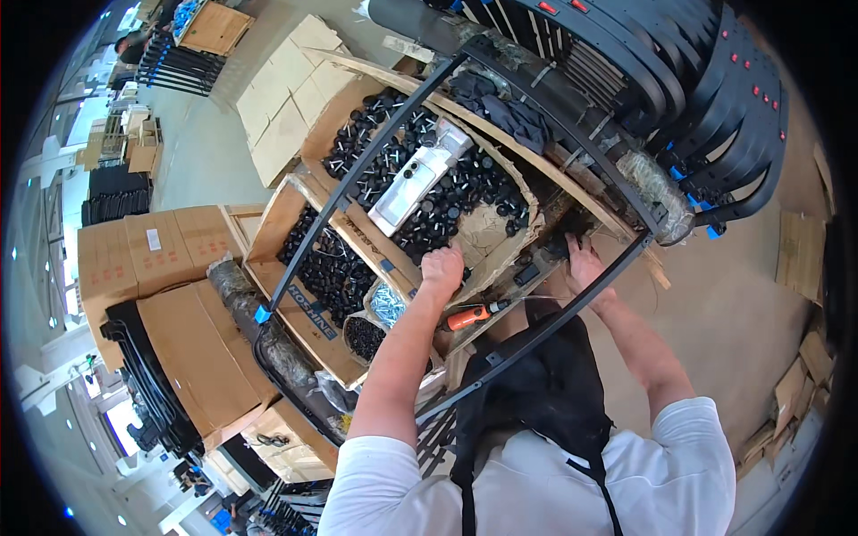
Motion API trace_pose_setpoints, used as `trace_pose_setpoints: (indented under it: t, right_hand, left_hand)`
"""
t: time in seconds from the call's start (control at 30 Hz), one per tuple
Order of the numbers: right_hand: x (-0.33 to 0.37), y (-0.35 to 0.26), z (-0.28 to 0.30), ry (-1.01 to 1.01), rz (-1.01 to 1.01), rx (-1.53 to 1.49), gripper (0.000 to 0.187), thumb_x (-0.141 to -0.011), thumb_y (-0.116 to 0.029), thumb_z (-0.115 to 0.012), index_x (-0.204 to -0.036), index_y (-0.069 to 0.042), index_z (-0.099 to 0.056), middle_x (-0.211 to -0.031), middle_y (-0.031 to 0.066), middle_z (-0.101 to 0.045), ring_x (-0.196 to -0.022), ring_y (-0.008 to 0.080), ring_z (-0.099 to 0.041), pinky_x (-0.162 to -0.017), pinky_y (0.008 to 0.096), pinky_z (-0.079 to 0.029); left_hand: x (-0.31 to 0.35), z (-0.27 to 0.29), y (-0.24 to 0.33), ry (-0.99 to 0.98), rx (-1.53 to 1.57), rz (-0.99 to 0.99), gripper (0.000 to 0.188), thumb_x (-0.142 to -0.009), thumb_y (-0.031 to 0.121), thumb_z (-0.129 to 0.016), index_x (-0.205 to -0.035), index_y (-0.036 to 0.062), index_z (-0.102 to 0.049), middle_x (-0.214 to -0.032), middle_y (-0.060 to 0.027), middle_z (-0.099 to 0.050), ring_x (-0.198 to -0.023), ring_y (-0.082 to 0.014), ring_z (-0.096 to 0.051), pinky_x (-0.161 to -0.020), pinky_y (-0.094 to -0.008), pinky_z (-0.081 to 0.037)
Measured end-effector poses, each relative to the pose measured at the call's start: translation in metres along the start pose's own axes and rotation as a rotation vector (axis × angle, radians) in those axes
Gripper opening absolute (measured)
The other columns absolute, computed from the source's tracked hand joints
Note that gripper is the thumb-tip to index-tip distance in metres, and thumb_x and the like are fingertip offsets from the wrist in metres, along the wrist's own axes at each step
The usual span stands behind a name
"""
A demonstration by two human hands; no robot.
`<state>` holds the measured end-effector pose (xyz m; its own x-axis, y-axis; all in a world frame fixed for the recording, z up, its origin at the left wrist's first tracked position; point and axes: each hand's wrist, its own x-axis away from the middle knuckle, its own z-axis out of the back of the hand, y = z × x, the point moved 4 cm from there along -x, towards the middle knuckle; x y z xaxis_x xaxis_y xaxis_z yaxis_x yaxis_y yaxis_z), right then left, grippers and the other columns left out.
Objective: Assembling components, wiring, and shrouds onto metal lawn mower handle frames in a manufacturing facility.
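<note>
My left hand (442, 268) is curled closed at the near edge of a cardboard box of black round-headed screw knobs (456, 198); whatever its fingers hold is hidden. To the right, my right hand (585, 263) reaches with fingers apart to a dark object (560, 244) beside the box, too dim to name. A black rectangular metal frame (529, 329) lies slanted over the boxes, and both arms reach past its near bar. An orange-and-black power screwdriver (476, 315) lies between my hands. On the knobs rests a long whitish metal piece (413, 189).
Left of the knobs, a wooden-sided bin (308, 308) holds more black parts. Smaller boxes hold silver screws (387, 305) and dark screws (365, 338). Wrapped rollers (648, 188) flank the bench. Black curved frames (715, 116) stack at right; large cartons (201, 357) stand left.
</note>
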<state>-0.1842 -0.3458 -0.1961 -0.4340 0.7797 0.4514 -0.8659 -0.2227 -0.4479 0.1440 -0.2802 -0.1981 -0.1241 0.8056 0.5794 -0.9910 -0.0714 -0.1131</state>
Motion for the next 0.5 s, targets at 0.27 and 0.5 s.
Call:
trace_pose_setpoints:
  t: [0.27,0.5]
  right_hand:
    - [0.084,-0.027,0.054,-0.439,0.147,0.315,0.040,-0.091,-0.026,-0.065,-0.123,-0.003,-0.069,-0.122,0.0248,-0.067,-0.108,0.0417,-0.068,-0.094,0.0478,-0.057]
    - [0.028,-0.201,0.115,-0.269,0.658,-0.341,0.017,-0.094,-0.019,-0.063,-0.090,-0.003,-0.069,-0.084,0.0203,-0.069,-0.082,0.0442,-0.068,-0.073,0.0530,-0.054]
  left_hand:
    - [0.017,0.067,-0.032,0.075,0.491,-0.013,0.033,-0.099,0.021,-0.062,-0.129,0.0070,-0.064,-0.096,-0.0141,-0.076,-0.091,-0.0273,-0.076,-0.080,-0.0412,-0.059]
    - [0.038,0.141,-0.079,0.239,1.436,-0.028,0.028,-0.107,0.025,-0.062,-0.128,0.0072,-0.068,-0.096,-0.0035,-0.069,-0.086,-0.0127,-0.064,-0.082,-0.0315,-0.054]
